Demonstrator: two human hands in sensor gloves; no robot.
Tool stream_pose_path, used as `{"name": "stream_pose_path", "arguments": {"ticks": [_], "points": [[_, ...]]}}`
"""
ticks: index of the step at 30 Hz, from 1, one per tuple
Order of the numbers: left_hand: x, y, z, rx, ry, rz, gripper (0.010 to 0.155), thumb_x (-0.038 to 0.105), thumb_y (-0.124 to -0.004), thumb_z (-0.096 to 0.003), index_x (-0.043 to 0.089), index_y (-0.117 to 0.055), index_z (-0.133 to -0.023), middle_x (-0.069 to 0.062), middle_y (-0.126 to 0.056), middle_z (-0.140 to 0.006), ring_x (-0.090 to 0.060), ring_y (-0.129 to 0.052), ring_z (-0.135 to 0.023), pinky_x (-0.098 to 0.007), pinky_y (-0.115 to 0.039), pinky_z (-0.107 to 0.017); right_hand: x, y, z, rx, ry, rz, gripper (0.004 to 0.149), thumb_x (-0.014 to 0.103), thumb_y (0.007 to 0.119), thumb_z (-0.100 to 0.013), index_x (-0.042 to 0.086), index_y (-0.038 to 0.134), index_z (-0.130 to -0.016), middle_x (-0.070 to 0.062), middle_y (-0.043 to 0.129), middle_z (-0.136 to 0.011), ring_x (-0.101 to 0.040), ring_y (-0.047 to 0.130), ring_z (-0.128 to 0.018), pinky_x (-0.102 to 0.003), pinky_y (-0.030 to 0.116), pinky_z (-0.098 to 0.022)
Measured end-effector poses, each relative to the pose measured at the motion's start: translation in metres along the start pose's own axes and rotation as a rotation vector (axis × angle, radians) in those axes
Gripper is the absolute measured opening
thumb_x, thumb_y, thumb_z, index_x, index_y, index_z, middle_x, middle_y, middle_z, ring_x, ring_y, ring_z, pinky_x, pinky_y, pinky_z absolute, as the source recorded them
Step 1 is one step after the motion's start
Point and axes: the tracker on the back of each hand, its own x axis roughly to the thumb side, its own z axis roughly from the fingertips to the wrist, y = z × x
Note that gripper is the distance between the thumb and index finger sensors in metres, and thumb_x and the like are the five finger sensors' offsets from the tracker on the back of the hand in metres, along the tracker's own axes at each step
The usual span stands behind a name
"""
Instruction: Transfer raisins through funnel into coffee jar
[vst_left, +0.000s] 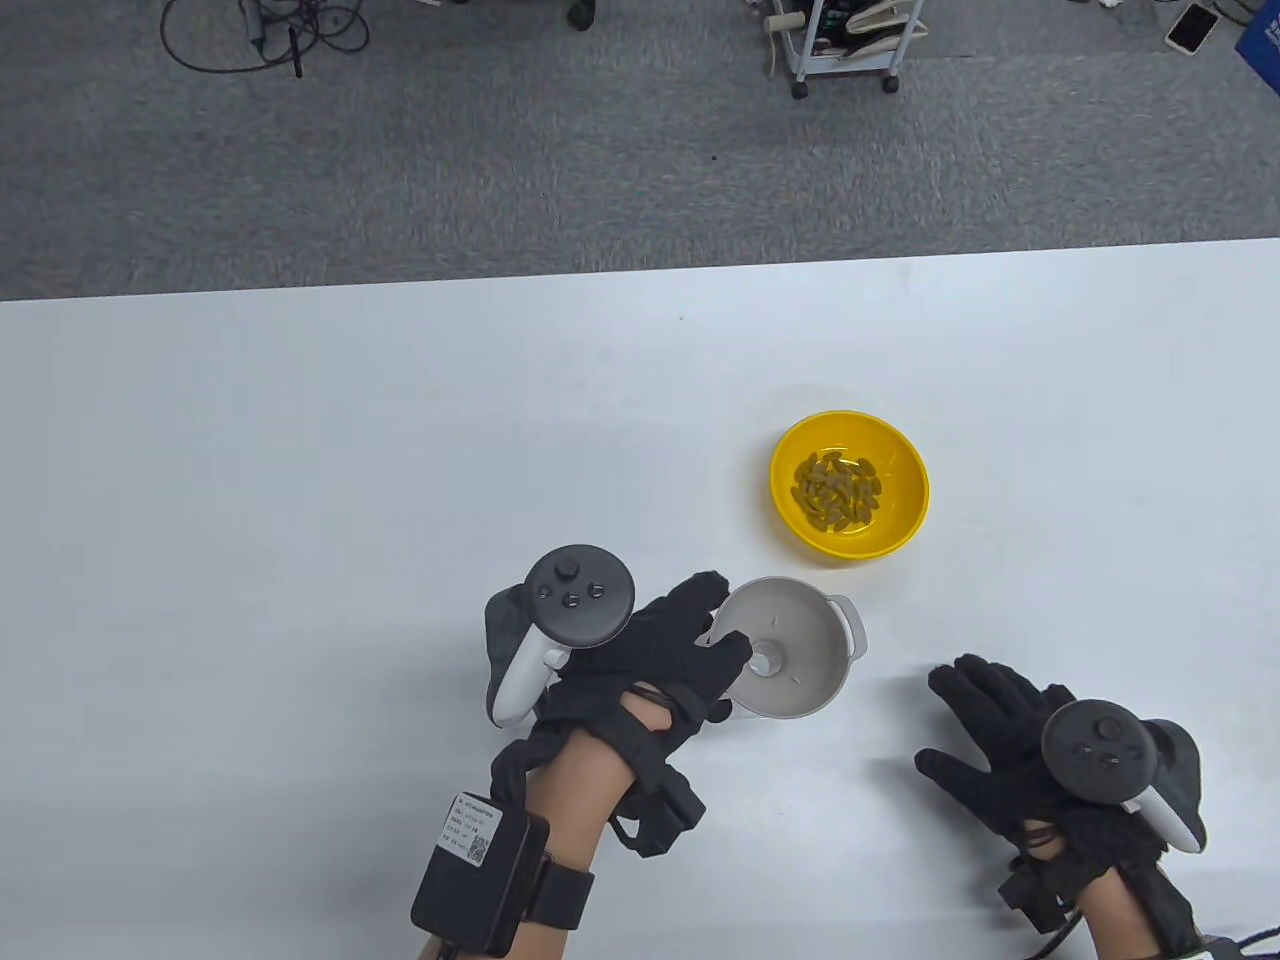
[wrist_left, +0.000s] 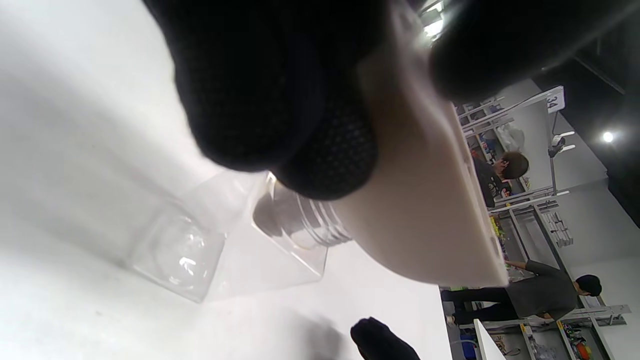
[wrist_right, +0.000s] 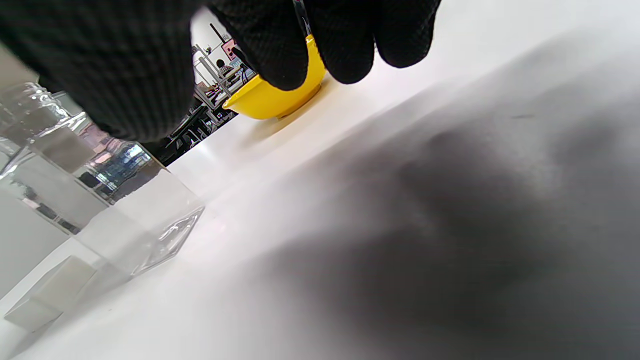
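Note:
A grey funnel (vst_left: 790, 645) sits in the mouth of a clear square jar (wrist_left: 235, 245) near the table's front middle. My left hand (vst_left: 670, 650) holds the funnel's left rim, thumb inside the cone and fingers outside; in the left wrist view the fingers (wrist_left: 280, 100) press on the funnel (wrist_left: 425, 210) above the jar's threaded neck. A yellow bowl (vst_left: 850, 485) with raisins (vst_left: 836, 490) stands just behind the funnel. My right hand (vst_left: 985, 725) rests flat on the table to the funnel's right, fingers spread and holding nothing. The right wrist view shows the jar (wrist_right: 100, 200) and the bowl (wrist_right: 275, 100).
The white table (vst_left: 300, 480) stretches wide to the left and back. Beyond its far edge lies grey carpet with cables (vst_left: 260, 30) and a wheeled cart (vst_left: 845, 45).

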Motion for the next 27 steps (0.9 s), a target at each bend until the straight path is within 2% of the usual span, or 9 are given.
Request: {"name": "stream_pose_path", "arguments": {"ticks": [2,6,9,13,17,19,27], "points": [[0.0,0.009,0.008,0.083,-0.018,-0.033,0.071,0.058,-0.078,-0.0507,0.022,-0.056,-0.108,-0.018,-0.07,-0.106,-0.025,-0.108,-0.058,-0.032,-0.098,-0.042,0.0,0.0,0.0,0.001,0.002,0.001,0.081,0.062,0.084,-0.039,0.024,0.062,-0.106,-0.016,0.057,-0.116,-0.044,0.055,-0.107,-0.078,0.032,-0.07],[-0.008,0.035,0.036,0.346,-0.08,-0.121,0.067,0.06,-0.076,-0.0484,0.023,-0.066,-0.103,-0.015,-0.077,-0.102,-0.031,-0.106,-0.062,-0.038,-0.095,-0.045,0.0,0.0,0.0,0.006,0.007,-0.003,0.08,0.062,0.084,-0.039,0.024,0.062,-0.106,-0.015,0.057,-0.116,-0.044,0.055,-0.107,-0.078,0.032,-0.07],[-0.019,0.052,0.059,0.465,-0.096,-0.212,0.07,0.064,-0.075,-0.0467,0.023,-0.068,-0.103,-0.014,-0.079,-0.101,-0.035,-0.104,-0.065,-0.043,-0.093,-0.047,0.002,0.001,0.0,0.002,0.005,0.002,0.08,0.062,0.084,-0.039,0.024,0.062,-0.106,-0.016,0.057,-0.116,-0.044,0.055,-0.107,-0.078,0.032,-0.07],[-0.042,0.07,0.093,0.594,-0.076,-0.492,0.074,0.069,-0.072,-0.0442,0.024,-0.068,-0.103,-0.014,-0.078,-0.103,-0.038,-0.1,-0.07,-0.047,-0.089,-0.052,0.004,0.003,-0.001,0.011,0.003,0.02,0.08,0.062,0.084,-0.039,0.024,0.062,-0.106,-0.015,0.057,-0.116,-0.044,0.055,-0.107,-0.078,0.032,-0.07],[-0.07,0.078,0.117,0.64,-0.037,-0.765,0.077,0.073,-0.068,-0.0423,0.026,-0.068,-0.104,-0.012,-0.076,-0.106,-0.04,-0.097,-0.076,-0.051,-0.086,-0.055,0.005,0.006,-0.002,0.02,0.011,0.032,0.08,0.062,0.084,-0.039,0.024,0.062,-0.106,-0.015,0.057,-0.116,-0.043,0.055,-0.107,-0.078,0.032,-0.07],[-0.083,0.079,0.125,0.646,-0.02,-0.848,0.078,0.074,-0.067,-0.0415,0.027,-0.067,-0.104,-0.011,-0.076,-0.107,-0.041,-0.096,-0.078,-0.052,-0.085,-0.056,0.005,0.007,-0.003,0.022,0.015,0.038,0.08,0.062,0.084,-0.039,0.024,0.062,-0.106,-0.015,0.057,-0.116,-0.043,0.055,-0.107,-0.078,0.032,-0.07],[-0.135,0.077,0.136,0.618,0.007,-1.048,0.08,0.077,-0.067,-0.04,0.031,-0.064,-0.105,-0.009,-0.071,-0.111,-0.041,-0.086,-0.088,-0.056,-0.078,-0.063,0.006,0.01,-0.002,0.019,0.027,0.065,0.08,0.062,0.084,-0.039,0.024,0.062,-0.106,-0.015,0.057,-0.116,-0.043,0.055,-0.107,-0.078,0.032,-0.07]]}}
